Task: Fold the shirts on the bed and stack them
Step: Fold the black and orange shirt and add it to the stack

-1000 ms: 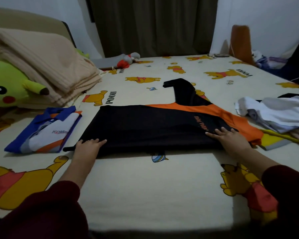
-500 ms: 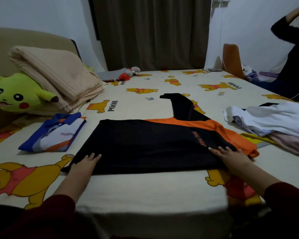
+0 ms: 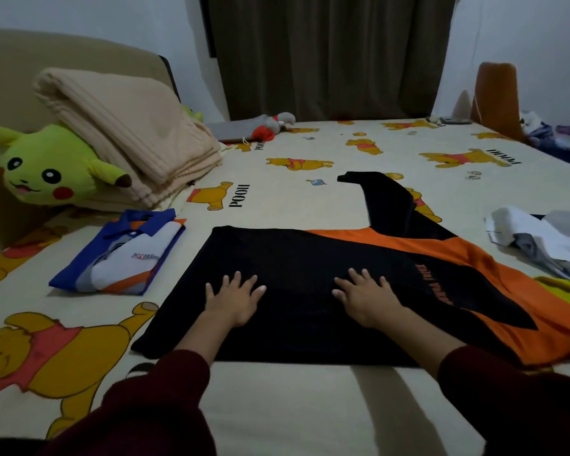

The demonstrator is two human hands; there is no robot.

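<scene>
1. The bed [image 3: 310, 406] has a cartoon bear sheet
2. A black and orange shirt [image 3: 310, 258] lies flat in the middle of it, one sleeve pointing away
3. A folded blue and white shirt [image 3: 122, 255] lies beside it, to the left
4. Left hand [image 3: 232, 299] and right hand [image 3: 367, 299] press flat on the black shirt, fingers spread, each grip open

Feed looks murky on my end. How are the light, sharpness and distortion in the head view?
Head view: dim, bluish light; the black shirt loses its fold detail. Both hands look sharp, lying flat on it. Wide-angle bend shows at the edges. The shirt's orange lettering is too soft to read.
</scene>
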